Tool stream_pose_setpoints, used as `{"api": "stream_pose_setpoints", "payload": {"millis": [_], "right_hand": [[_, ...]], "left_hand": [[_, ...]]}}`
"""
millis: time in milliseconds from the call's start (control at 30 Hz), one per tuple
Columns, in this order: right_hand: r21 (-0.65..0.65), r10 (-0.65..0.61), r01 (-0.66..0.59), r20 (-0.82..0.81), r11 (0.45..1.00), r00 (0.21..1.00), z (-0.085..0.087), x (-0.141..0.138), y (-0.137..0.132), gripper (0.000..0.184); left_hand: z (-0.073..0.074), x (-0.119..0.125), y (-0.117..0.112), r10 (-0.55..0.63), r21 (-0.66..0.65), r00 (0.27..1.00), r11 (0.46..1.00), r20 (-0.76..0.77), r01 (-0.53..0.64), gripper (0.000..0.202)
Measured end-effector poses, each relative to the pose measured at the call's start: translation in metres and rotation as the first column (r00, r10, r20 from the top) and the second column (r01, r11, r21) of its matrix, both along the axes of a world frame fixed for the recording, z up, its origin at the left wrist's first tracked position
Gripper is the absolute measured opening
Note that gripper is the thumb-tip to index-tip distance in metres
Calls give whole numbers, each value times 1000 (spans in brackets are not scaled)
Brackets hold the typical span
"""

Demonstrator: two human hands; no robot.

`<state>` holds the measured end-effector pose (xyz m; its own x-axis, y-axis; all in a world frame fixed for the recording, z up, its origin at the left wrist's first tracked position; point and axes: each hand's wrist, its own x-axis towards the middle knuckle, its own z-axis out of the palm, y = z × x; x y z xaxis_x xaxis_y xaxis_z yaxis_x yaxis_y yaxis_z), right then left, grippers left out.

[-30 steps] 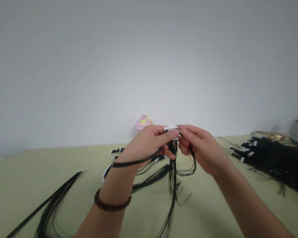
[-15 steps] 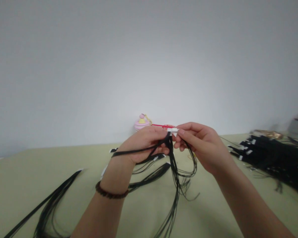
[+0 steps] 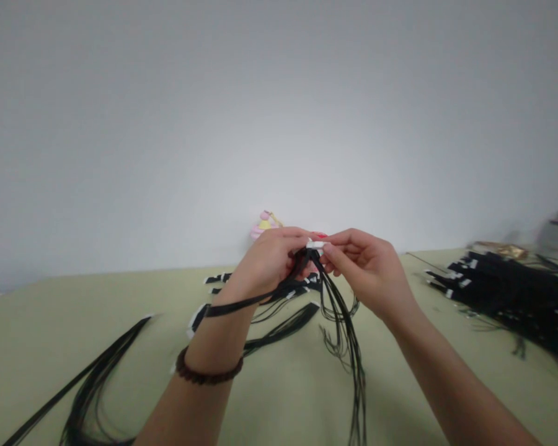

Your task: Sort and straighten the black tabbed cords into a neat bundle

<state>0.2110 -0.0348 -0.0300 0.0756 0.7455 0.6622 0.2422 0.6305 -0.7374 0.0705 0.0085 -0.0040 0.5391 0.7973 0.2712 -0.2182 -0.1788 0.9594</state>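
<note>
Above the table, a white connector (image 3: 317, 245) is pinched between my two hands. My left hand (image 3: 275, 255) is closed at its left end, where black wires (image 3: 251, 302) run back across the wrist. Fingers and thumb of my right hand (image 3: 369, 263) close on the connector's right end. From beneath it more thin black wires (image 3: 348, 322) dangle toward the table's front. Whether the white piece is one connector or two joined cannot be made out.
On the pale green table (image 3: 279, 396) lie black wire bundles with white ends (image 3: 281, 326), and another bundle (image 3: 90, 378) at left. A big pile of black harnesses (image 3: 506, 297) fills the right. A pink and yellow trinket (image 3: 263, 226) stands by the wall.
My hands have come closer together, shifting slightly left. The dangling wires have swung to the right, and the loop near my right hand hangs lower and narrower.
</note>
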Motion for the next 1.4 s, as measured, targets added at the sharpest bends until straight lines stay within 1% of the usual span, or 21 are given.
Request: {"api": "stream_pose_setpoints", "payload": {"millis": [67, 133, 233, 300, 400, 567, 633, 733, 833, 967, 1100, 1200, 1300, 1400], "right_hand": [[27, -46, 45, 30, 999, 999, 0, 1, 1, 17], [32, -75, 74, 48, 997, 996, 1, 2, -1, 17], [-15, -46, 47, 35, 999, 998, 5, 6, -3, 18], [-63, -2, 2, 11, 998, 1000, 7, 8, -5, 19], [-96, 36, -36, -5, 995, 999, 9, 10, -7, 20], [-42, 15, -14, 23, 999, 1000, 8, 9, -9, 15], [-12, -7, 8, 20, 1000, 1000, 8, 8, -8, 15], [-5, -14, 14, 1, 1000, 1000, 7, 9, -8, 15], [-20, 4, -5, -14, 1000, 1000, 6, 10, -8, 17], [-17, 27, -28, -8, 999, 1000, 5, 10, -8, 16], [-14, 7, -7, -6, 1000, 1000, 6, 10, -9, 16], [-11, -4, 4, -1, 1000, 1000, 6, 10, -9, 18], [-9, -16, 16, -7, 1000, 1000, 6, 9, -8, 18], [-7, -25, 25, -18, 1000, 1000, 5, 9, -5, 19]], "left_hand": [[-2, 2, 1, -38, -19, 998, 999, 42, 38, 10], [-4, 3, 1, -40, 34, 999, 999, 7, 39, 20], [-4, 0, -2, -30, 138, 995, 990, -94, 43, 27], [-3, -4, -4, -41, 161, 989, 985, -142, 64, 27], [1, -9, -7, -61, 159, 979, 983, -196, 94, 26], [5, -11, -11, -124, 95, 958, 984, -258, 153, 33], [5, -10, -11, -135, 74, 958, 985, -252, 158, 35], [3, -7, -9, -140, 75, 969, 985, -204, 158, 31], [1, -6, -5, -174, 60, 967, 980, -184, 188, 28], [-1, -7, -2, -225, -2, 961, 974, -162, 227, 25], [-1, -8, 1, -276, -12, 957, 961, -88, 276, 21], [-2, -8, 3, -306, -17, 950, 952, -65, 305, 20], [-4, -7, 4, -311, -30, 949, 950, -50, 310, 18], [-5, -6, 6, -294, -86, 955, 953, -45, 290, 16]]}}
